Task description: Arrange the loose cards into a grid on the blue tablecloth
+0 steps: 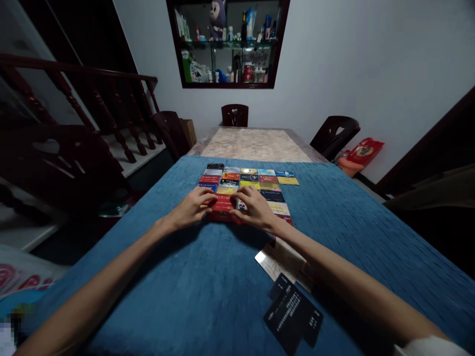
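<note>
Rows of overlapping cards in many colours lie in a block on a blue cloth point(178, 291). At the near edge of this block, a red card point(223, 202) with pale lettering sits between my hands. My left hand point(191, 206) has its curled fingers and thumb at the card's left edge. At its right edge, my right hand point(254, 206) is curled in the same way and partly covers a card with a small figure point(242, 204). More red shows just below the held card. A black card point(249, 177) and a yellow card point(288, 181) lie farther back.
Black cards point(291, 314) and a pale, shiny card point(272, 262) lie loose near my right forearm, which hides part of them. Beyond the cloth is a patterned tabletop point(256, 143). Dark wooden chairs point(336, 133) stand around the table, with a stair railing point(100, 99) at left.
</note>
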`<state>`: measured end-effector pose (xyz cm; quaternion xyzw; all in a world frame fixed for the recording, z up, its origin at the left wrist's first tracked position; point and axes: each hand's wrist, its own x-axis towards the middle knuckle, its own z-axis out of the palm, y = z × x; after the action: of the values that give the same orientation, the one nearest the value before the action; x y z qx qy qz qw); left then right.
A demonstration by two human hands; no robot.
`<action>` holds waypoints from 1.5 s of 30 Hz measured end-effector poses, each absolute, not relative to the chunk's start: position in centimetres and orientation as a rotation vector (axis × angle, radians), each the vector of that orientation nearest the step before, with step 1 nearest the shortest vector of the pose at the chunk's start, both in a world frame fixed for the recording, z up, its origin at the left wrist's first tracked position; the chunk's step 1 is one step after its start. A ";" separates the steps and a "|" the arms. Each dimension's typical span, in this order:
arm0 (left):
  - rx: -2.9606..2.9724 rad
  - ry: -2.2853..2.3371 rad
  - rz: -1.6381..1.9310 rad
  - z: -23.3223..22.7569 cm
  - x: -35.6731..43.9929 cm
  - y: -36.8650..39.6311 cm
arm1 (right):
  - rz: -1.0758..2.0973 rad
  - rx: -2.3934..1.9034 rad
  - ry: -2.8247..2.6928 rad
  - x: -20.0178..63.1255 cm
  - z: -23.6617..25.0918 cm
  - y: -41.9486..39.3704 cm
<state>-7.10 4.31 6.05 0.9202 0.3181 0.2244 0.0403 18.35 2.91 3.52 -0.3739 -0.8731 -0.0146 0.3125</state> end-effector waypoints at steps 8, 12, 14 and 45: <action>2.689 1.198 0.690 5.2 -11.0 6.6 | 0.056 -1.060 -2.309 13.7 3.2 6.2; 2.641 1.282 0.707 4.3 -12.1 7.4 | 0.084 -1.140 -2.326 12.0 2.7 7.4; 2.632 1.304 0.706 3.9 -12.5 7.8 | 0.100 -1.169 -2.339 11.3 2.6 7.8; 2.705 1.315 0.573 1.5 -13.4 9.7 | 0.043 -1.371 -2.470 9.8 2.1 8.1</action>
<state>-13.42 9.69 1.50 0.8828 0.4292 0.1869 0.0398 9.81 8.06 2.09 -0.4791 -0.8634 0.0152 0.1575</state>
